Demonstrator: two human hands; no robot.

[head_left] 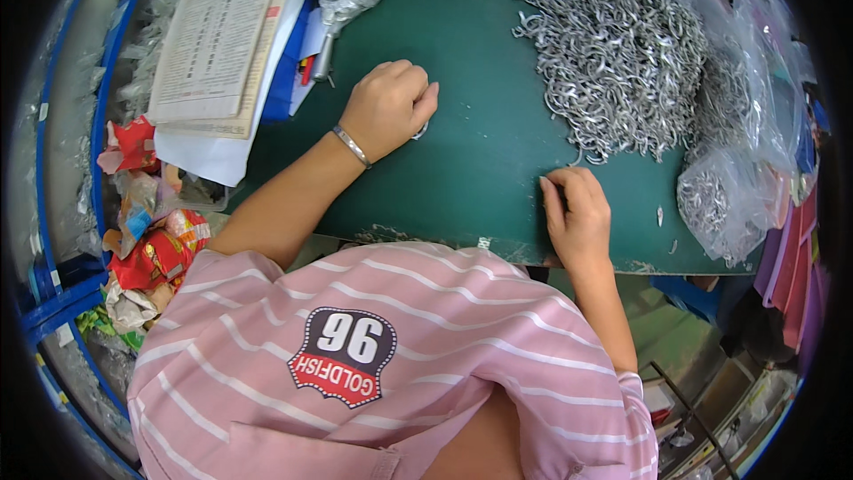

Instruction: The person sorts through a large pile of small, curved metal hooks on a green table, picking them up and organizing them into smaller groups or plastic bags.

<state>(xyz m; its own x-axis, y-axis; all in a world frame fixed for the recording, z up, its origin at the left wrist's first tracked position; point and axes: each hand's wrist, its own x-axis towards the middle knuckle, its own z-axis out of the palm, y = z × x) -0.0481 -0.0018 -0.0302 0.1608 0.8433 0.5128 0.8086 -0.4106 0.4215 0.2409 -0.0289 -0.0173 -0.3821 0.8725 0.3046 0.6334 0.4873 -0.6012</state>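
My left hand (387,107) is closed in a fist over the green table, its thumb lying along the curled fingers. At its lower edge a small curved silver metal piece (420,132) shows; the palm is hidden. Farther right, my right hand (579,213) rests by the table's front edge with fingers bent and thumb close to the index finger. Whatever lies between those fingers cannot be made out. Just beyond it spreads a large heap of small curved silver metal pieces (622,58).
Clear plastic bags (729,196) with metal pieces border the heap on the right. Printed papers (213,44) lie at the left, beside a blue holder (283,71). Red wrappers (164,249) and a blue rack (62,307) stand left of the green table (471,178).
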